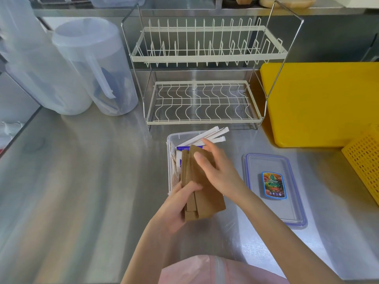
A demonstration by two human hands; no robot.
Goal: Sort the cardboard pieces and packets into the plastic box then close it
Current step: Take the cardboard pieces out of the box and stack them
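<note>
Steel tabletop (86, 181), holding the following:

Plastic box (169, 160): clear, open, at centre just in front of the dish rack. Contains white packets (215, 133) whose ends stick out over the far rim, a blue-and-white packet (184, 148), and tan pieces along the left wall.

Cardboard pieces (202, 193): brown stack, held over the near part of the box, tilted, partly fanned.

Left hand (174, 208): closed around the stack's lower end, thumb across the front.

Right hand (217, 171): fingers curled on the stack's upper right edge, thumb pressed on the front face.

Lid (274, 189): clear with blue rim and a colourful label, lying flat to the right of the box, apart from it.

Dish rack (205, 78): white wire, two tiers.

Yellow cutting board (320, 103) and yellow perforated basket (363, 167): far right.

Two translucent pitchers (92, 66): far left.
</note>
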